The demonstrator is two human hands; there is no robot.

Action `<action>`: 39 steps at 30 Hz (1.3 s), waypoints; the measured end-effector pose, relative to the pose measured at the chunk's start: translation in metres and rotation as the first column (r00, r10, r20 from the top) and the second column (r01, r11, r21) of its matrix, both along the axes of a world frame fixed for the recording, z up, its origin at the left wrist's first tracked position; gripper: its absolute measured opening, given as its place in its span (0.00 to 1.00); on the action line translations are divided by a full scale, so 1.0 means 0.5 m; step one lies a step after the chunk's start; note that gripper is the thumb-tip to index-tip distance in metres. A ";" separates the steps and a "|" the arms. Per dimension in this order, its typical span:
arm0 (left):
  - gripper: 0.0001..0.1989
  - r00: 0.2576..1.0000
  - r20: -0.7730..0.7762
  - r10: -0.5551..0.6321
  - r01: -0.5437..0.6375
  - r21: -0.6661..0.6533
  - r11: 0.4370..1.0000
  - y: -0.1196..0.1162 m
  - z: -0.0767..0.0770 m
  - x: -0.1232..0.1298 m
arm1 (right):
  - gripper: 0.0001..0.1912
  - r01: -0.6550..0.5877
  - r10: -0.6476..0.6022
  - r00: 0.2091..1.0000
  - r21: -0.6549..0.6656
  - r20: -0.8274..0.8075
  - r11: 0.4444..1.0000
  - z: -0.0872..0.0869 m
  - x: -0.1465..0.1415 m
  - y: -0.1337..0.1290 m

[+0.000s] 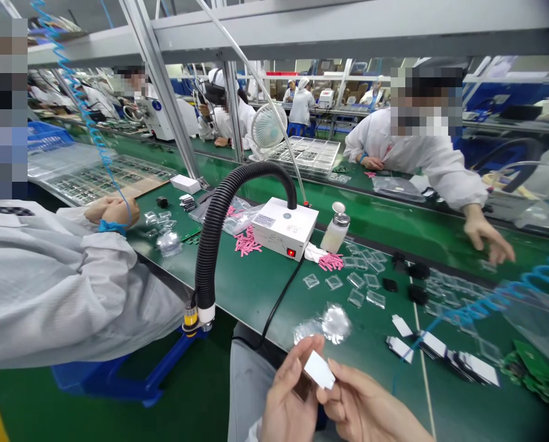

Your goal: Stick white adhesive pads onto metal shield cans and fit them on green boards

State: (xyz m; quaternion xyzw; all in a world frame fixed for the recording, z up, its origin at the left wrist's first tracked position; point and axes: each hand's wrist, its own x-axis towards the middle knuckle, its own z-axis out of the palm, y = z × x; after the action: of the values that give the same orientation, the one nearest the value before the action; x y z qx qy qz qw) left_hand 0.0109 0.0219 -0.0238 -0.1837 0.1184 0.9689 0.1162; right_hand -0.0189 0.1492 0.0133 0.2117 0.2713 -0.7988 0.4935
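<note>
A small white rectangular piece [319,370] is held between my two hands at the table's front edge. My left hand [289,393] wraps round its left side, fingertips at its upper left edge. My right hand [360,396] pinches its right end between thumb and fingers. Just beyond them lie round clear plastic discs [336,323]. Clear rectangular frames [356,280] are scattered farther back on the green table [237,294]. To the right are white flat pieces [433,344] with dark layers beneath, and green circuit boards [535,371].
A white box [286,227] with a black corrugated hose [210,245] stands mid-table, near pink strips [247,241] and a dispenser bottle [336,230]. A co-worker's sleeve [94,294] is at left; another person's hand [486,236] reaches in at right. Blue coiled tubing [509,291] hangs right.
</note>
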 end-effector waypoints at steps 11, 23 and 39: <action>0.09 1.000 -0.011 -0.004 0.004 -0.044 0.999 0.002 0.019 -0.004 | 0.23 -0.051 0.068 0.990 0.131 -0.123 0.990 0.002 -0.009 -0.007; 0.16 0.992 0.108 0.070 -0.069 -0.017 0.997 0.008 0.021 -0.007 | 0.13 0.637 0.636 0.173 0.578 -0.752 0.510 -0.055 0.026 -0.014; 0.17 0.994 0.040 0.102 -0.102 0.004 0.995 0.008 -0.031 -0.013 | 0.08 0.629 0.844 -0.004 0.655 -0.536 0.419 -0.043 0.050 -0.009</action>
State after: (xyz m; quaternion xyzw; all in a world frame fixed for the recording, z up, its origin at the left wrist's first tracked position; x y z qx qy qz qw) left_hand 0.0044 0.0262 -0.0394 -0.2082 0.1034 0.9701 0.0693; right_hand 0.0058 0.1449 -0.0081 -0.2301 0.9174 -0.3240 0.0221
